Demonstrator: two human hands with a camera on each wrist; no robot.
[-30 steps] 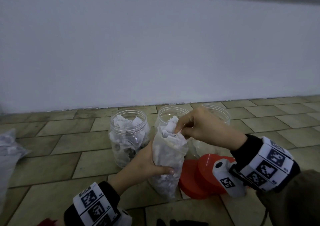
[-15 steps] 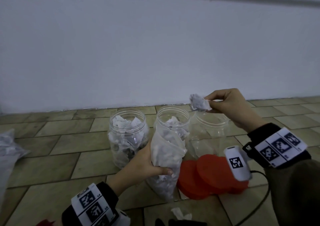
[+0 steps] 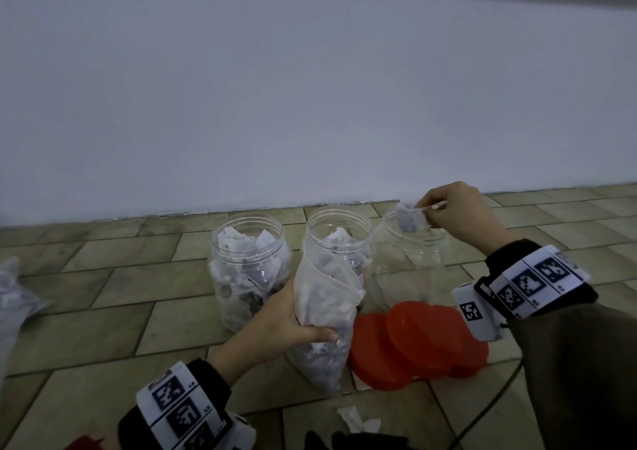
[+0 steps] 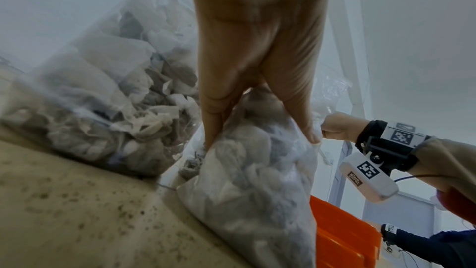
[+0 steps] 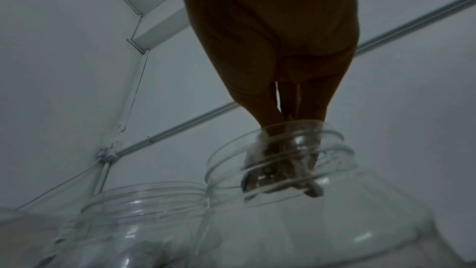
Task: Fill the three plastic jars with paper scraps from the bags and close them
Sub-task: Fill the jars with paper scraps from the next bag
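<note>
My left hand [image 3: 275, 322] grips the bag of scraps [image 3: 324, 318] upright on the floor so its mouth stays reachable, while my right hand [image 3: 458, 215] pinches a paper scrap [image 3: 410, 220] over the right jar [image 3: 410, 260], seemingly to drop it in.

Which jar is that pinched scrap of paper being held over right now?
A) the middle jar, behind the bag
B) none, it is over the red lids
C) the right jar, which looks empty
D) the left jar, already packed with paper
C: the right hand pinches the paper scrap at the mouth of the right jar, which shows no paper inside, while the left hand grips the bag.
</note>
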